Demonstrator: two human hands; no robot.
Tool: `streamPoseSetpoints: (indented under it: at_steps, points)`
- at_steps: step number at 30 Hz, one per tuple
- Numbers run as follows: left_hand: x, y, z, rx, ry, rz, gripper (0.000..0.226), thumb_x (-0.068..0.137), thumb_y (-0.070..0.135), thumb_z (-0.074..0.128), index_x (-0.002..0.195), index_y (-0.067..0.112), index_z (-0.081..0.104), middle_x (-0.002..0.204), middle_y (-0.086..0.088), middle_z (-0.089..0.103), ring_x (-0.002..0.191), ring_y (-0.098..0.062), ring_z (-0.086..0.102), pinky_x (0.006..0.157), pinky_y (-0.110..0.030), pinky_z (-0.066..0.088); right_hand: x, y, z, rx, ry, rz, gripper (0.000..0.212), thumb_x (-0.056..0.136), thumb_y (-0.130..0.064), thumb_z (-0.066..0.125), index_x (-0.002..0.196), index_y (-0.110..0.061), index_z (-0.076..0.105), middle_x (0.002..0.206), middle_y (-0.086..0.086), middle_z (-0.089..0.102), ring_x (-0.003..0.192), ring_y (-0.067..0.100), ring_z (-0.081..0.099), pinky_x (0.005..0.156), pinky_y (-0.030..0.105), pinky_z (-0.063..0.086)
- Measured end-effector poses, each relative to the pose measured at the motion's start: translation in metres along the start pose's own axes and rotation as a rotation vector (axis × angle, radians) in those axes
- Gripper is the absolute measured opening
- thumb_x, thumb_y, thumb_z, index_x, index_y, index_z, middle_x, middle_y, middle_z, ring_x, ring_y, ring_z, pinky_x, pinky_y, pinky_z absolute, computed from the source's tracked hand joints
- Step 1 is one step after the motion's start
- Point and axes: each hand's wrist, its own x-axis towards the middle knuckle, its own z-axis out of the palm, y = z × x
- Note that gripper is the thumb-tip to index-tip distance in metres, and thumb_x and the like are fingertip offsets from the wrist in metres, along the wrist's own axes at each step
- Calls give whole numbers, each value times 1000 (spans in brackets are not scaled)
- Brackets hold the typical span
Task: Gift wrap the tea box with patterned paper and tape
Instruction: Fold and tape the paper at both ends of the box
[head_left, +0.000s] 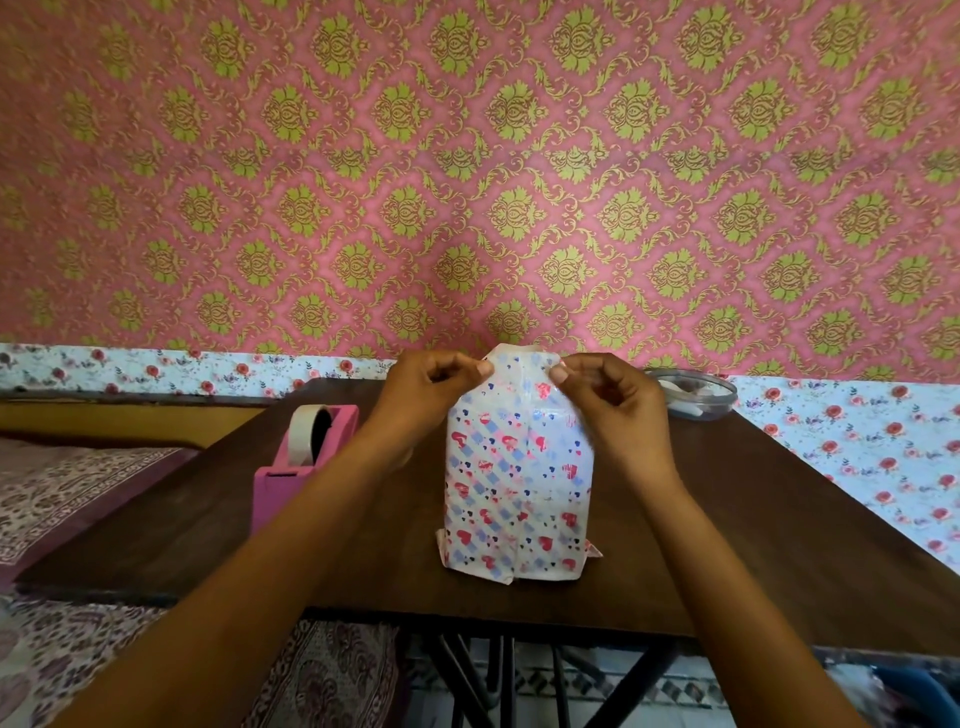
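So the wrapped tea box (519, 478) is standing upright around the middle of the dark wooden tabletop (769, 519), and the patterned paper (522, 358) (white with red hearts and blue checks) is covering every side I can see. The paper is poking up a bit past the top, and small flaps are sticking out at the base on both sides.

The left hand (431, 387) is pinching the paper at the top left corner and the right hand (610, 397) is doing the same at the top right. The fingers (485, 368) of both hands are curling in, with thumb and forefinger clamped on the paper edge.

A pink tape dispenser (306, 467) with a roll in it is sitting left of the box, near but not touching. A clear round container (693, 400) is sitting at the far right of the tabletop with white bits inside; I can't tell what they are. A bed (67, 493) with a printed sheet is lying off to the left.
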Motion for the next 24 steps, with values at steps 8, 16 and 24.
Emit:
streamPoseSetpoints:
  at_steps: [8, 16, 24]
  points:
    - [0, 2, 3, 6, 9, 17, 12, 88, 18, 61, 78, 18, 68, 82, 10, 67, 69, 11, 63, 58, -1, 45, 3, -2, 10, 86, -1, -7, 45, 89, -31, 59, 60, 1, 47, 56, 29, 40, 52, 23, 36, 56, 32, 33]
    - [1, 1, 3, 24, 39, -39, 11, 87, 21, 61, 81, 16, 70, 82, 8, 69, 79, -5, 66, 77, -21, 51, -3, 6, -7, -19, -148, 196, 43, 83, -47, 56, 119, -25, 62, 132, -4, 55, 122, 13, 49, 92, 28, 40]
    - [-3, 5, 3, 122, 55, -47, 11, 85, 19, 65, 76, 16, 70, 82, 4, 69, 83, -15, 66, 86, -38, 53, 5, 3, 8, 183, -17, 469, 50, 77, -28, 74, 118, -16, 48, 120, 5, 56, 110, 24, 57, 96, 47, 48]
